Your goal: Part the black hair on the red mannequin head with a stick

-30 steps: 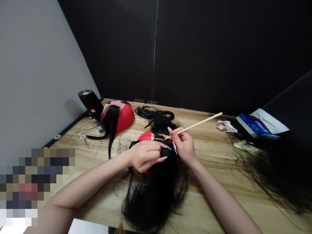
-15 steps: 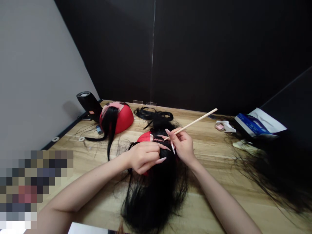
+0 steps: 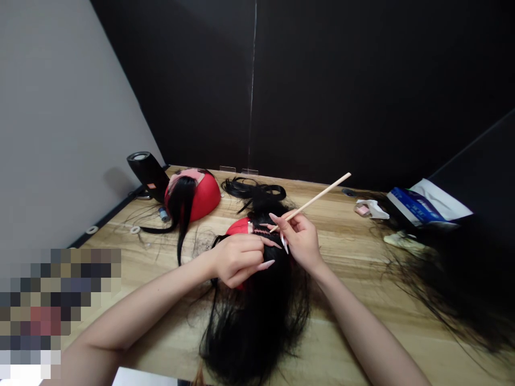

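A: Item one, location?

B: Long black wig (image 3: 265,316), on a red dome-shaped form (image 3: 238,227) in the middle of the wood-grain counter (image 3: 350,348). Hair spills toward the wearer; a pink parting line (image 3: 261,231) shows on top.

A: Handling?

B: Judged light and soft. Strands likely slippery and prone to tangling; the base along the parting probably thin, easily torn. The form beneath looks firmer and should bear light pressure.

A: Where to take hold?

B: Best with fingers laid flat on the hair beside the parting. Pulling at the loose ends would likely shift the whole piece.

A: Left hand (image 3: 238,258)?

B: On the wig, near side of the parting; some fingers extended, others curled. Whether strands are pinched, cannot tell.

A: Right hand (image 3: 301,238)?

B: Fingers grasping item two, a slim pale wooden stick (image 3: 322,196), near its lower end. That end is at the parting line; the long end slants up and to the right.

A: Handling, item two?

B: Judged stiff and very light; best gripped low, pen-fashion. Tip detail too small to tell.

A: Adjacent stock?

B: Second red dome-shaped form (image 3: 208,196), far left of the wig, black lock (image 3: 183,197) draped over it; black cylindrical speaker (image 3: 147,172) just beside.
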The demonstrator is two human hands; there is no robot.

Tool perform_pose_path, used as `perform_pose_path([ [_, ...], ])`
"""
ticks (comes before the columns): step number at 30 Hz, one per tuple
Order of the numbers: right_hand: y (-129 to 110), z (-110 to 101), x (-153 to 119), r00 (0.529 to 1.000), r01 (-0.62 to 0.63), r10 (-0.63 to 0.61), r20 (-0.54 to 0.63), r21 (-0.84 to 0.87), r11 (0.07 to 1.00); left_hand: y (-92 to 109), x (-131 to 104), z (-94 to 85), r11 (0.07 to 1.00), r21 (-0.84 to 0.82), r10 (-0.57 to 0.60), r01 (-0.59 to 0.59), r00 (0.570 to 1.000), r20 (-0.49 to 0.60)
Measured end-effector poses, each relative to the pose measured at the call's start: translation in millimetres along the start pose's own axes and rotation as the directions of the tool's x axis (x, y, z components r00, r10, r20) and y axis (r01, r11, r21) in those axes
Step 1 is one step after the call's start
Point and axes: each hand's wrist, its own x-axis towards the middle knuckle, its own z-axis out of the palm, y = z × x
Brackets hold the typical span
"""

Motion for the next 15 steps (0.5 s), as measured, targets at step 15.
perform_pose_path([
  [15,-0.9,-0.2,1.0,0.998,0.061,-0.061,-0.016,-0.025,0.998,0.4,0.8,0.0,1.000,0.004,0.001,-0.001,1.000,0.000],
])
